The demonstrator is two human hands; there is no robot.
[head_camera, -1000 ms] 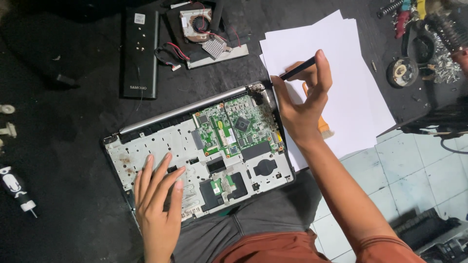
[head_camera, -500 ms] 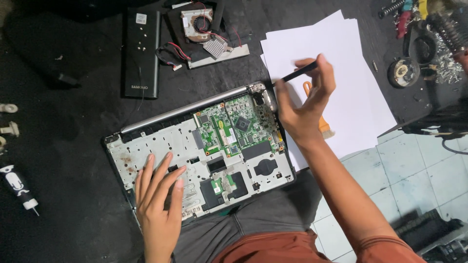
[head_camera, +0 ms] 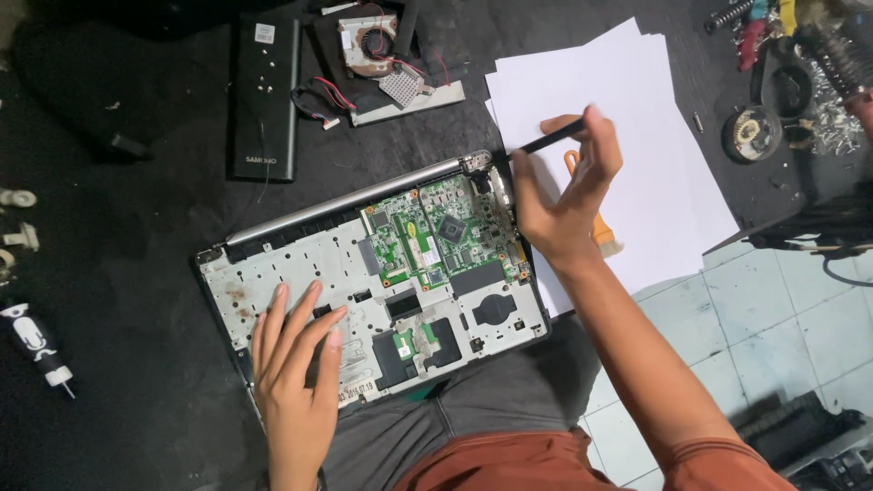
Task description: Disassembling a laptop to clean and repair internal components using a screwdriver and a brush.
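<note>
An opened laptop base (head_camera: 300, 268) lies on a black mat, its green circuit board (head_camera: 436, 232) exposed at the upper right. My left hand (head_camera: 296, 364) rests flat on the bare lower-left part of the base, fingers spread. My right hand (head_camera: 568, 195) holds a thin black screwdriver (head_camera: 550, 141) at the laptop's top right corner, beside the hinge (head_camera: 477, 164). Under that hand, white paper sheets (head_camera: 637, 100) carry an orange-handled tool (head_camera: 602, 238), partly hidden.
A black battery pack (head_camera: 264, 95) lies at the top left, a cooling fan with wires (head_camera: 368, 41) and a metal bracket (head_camera: 405, 95) beside it. Small parts and tools (head_camera: 791, 55) crowd the top right. A black-and-white tool (head_camera: 36, 345) lies far left. Tiled floor (head_camera: 782, 318) shows at right.
My right hand has shifted slightly with the screwdriver, which now lies lower and flatter near the hinge corner. My left hand has stayed in place.
</note>
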